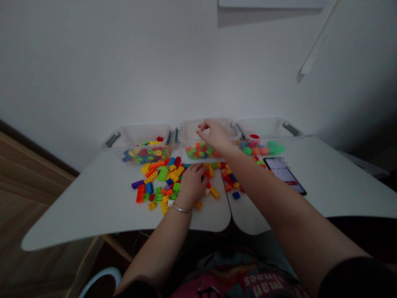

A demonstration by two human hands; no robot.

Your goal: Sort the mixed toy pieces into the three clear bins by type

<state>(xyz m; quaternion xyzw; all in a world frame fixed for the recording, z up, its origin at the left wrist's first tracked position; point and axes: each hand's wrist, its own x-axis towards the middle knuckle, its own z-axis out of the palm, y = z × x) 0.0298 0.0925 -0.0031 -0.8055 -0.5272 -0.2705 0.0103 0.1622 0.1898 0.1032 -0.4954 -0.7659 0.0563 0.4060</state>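
Note:
My left hand (194, 182), with a silver bangle at the wrist, lies palm down on a loose pile of colourful toy building bricks (176, 174). Its fingers reach over the bricks and the thumb stands apart; what is under the palm is hidden. Raised above the middle clear plastic box (189, 134), my right hand (212, 132) has its fingers bent, with a small gap between thumb and forefinger. I see nothing between them. Inside that box lie green and orange pieces (198, 150).
A clear box (145, 129) at the left holds mixed coloured pieces. Another clear box (263, 124) at the right holds green, orange and red ones. A phone (287, 176) lies near my right forearm. A seam divides the white table (102, 198), and a wall stands behind.

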